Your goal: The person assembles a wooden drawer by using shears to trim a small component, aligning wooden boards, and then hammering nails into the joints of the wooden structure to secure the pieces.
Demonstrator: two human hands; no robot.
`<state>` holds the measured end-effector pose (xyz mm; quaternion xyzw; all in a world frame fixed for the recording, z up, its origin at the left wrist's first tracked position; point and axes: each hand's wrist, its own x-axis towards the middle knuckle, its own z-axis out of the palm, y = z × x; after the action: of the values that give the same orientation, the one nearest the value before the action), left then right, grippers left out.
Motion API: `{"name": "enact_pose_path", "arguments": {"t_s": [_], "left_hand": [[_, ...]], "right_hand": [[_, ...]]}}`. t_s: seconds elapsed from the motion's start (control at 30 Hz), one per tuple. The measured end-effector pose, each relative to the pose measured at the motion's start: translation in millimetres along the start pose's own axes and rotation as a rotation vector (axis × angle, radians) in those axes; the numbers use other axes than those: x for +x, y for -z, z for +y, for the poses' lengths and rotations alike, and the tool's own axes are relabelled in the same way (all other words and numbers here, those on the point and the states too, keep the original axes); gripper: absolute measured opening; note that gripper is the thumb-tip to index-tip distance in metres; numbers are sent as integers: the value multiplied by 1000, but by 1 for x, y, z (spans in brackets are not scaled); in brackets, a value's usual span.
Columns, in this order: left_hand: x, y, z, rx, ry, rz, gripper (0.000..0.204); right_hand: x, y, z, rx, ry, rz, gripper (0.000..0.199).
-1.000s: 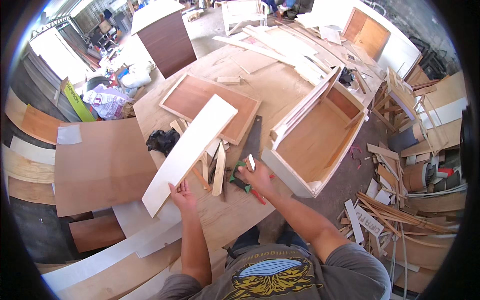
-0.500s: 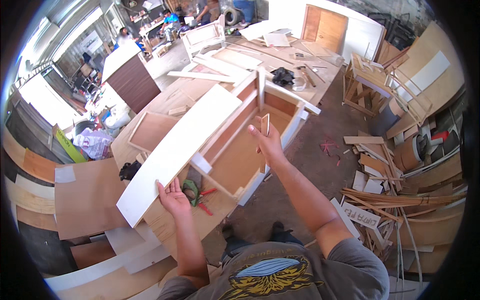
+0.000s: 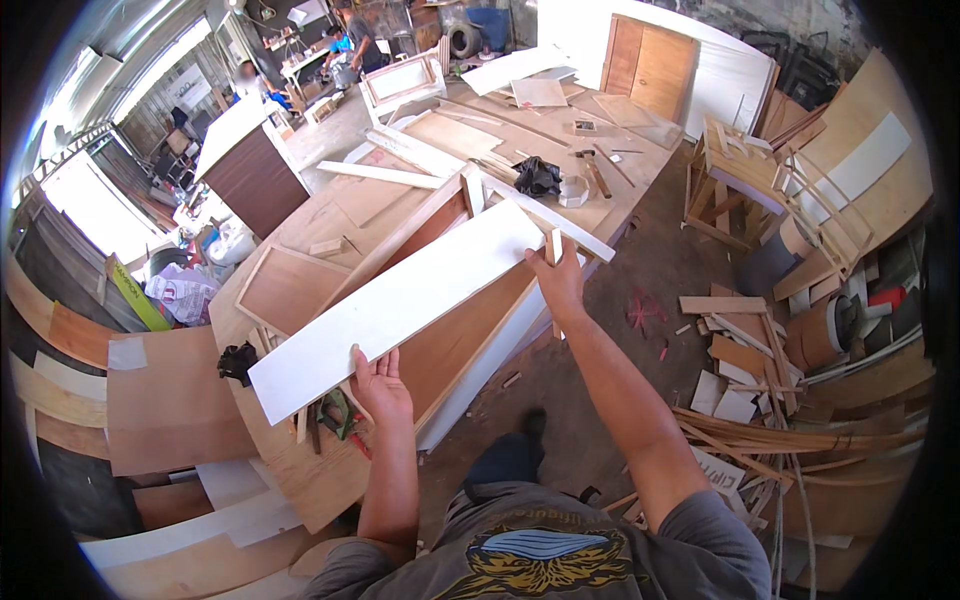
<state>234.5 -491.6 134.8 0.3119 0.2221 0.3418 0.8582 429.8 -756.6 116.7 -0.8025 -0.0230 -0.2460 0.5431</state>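
The left hand (image 3: 380, 385) grips the near end of a long white board (image 3: 400, 305). Its fingers (image 3: 362, 362) curl up over the board's lower edge, closed on it, with the palm turned up beneath. Just beside that hand, on the plywood worktop (image 3: 320, 480), lie hand tools with green and red handles (image 3: 335, 415), partly hidden by the board and the wrist.

The board runs diagonally up and to the right, held in the air above an open wooden cabinet box (image 3: 450, 340) that lies on the worktop with its brown inside facing up. At the far end, the right hand (image 3: 560, 280) holds the board's corner. Its fingers (image 3: 545, 262) are wrapped round the edge, and a short pale wooden strip (image 3: 556, 245) stands upright at the fingertips; whether the hand pinches it together with the board cannot be told.

Left of the board a shallow framed panel (image 3: 285, 290) lies flat on the worktop, and a small black object (image 3: 238, 362) sits near the worktop's left edge. Farther off, white slats (image 3: 400, 170) and a black bundle (image 3: 538, 175) rest on the surface. To the right, offcuts and strips of wood (image 3: 760, 380) litter the floor. At the far end of the room, other people (image 3: 345, 40) stand at another bench.
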Motion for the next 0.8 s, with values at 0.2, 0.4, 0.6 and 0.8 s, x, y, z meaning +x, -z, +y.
{"name": "enact_pose_path", "arguments": {"t_s": [0.2,0.4,0.6,0.8], "left_hand": [[38,-23,-37,-24,-38,65,43],[61,-48,-69,-12,-99,88,37],[78,-44,-81,33,-159,151,37],[89,-44,-86,54,-210,153,40]], "right_hand": [[80,-20,10,412,-574,-435,51],[135,-61,32,601,-591,-378,54],[163,-81,41,650,-637,-564,66],[177,-100,47,730,-648,-684,72]]}}
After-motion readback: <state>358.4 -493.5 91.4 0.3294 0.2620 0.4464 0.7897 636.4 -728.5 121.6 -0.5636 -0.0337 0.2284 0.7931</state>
